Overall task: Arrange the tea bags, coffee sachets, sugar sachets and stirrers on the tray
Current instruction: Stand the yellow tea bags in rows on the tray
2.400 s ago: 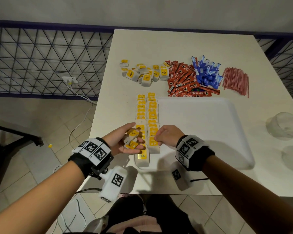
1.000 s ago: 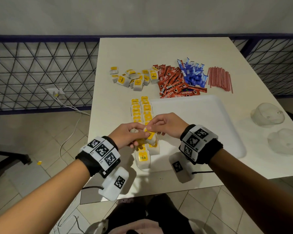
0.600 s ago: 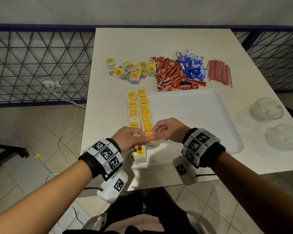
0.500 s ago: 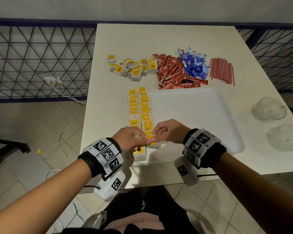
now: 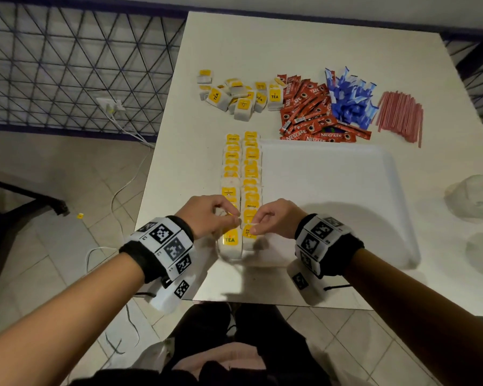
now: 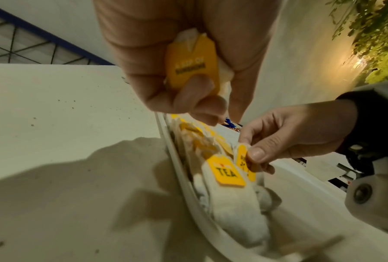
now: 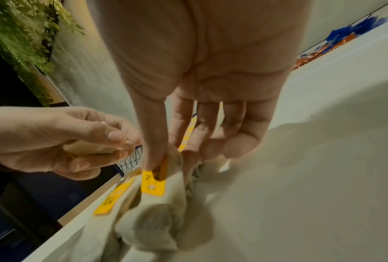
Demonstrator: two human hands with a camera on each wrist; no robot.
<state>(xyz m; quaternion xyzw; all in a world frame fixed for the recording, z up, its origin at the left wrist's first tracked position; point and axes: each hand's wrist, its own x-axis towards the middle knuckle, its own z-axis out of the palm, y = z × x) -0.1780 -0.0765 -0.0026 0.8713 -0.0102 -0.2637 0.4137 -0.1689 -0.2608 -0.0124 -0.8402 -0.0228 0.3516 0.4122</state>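
Note:
Two rows of yellow-tagged tea bags (image 5: 241, 174) run along the left edge of the white tray (image 5: 332, 196). My right hand (image 5: 255, 227) pinches the tag of a tea bag (image 7: 153, 182) at the near end of the right row. My left hand (image 5: 229, 215) hovers beside it and grips another tea bag (image 6: 191, 65) in curled fingers. Beyond the tray lie loose tea bags (image 5: 234, 96), red coffee sachets (image 5: 310, 112), blue sugar sachets (image 5: 349, 98) and red stirrers (image 5: 399, 118).
Two crumpled clear plastic bags (image 5: 477, 196) lie on the table to the right of the tray. The table's near edge (image 5: 262, 302) is just behind my wrists. A metal grid railing (image 5: 67, 65) and a floor cable are to the left.
My right hand took a tea bag from my left hand and brought it down to the near end of the right row. The left hand kept its remaining bag.

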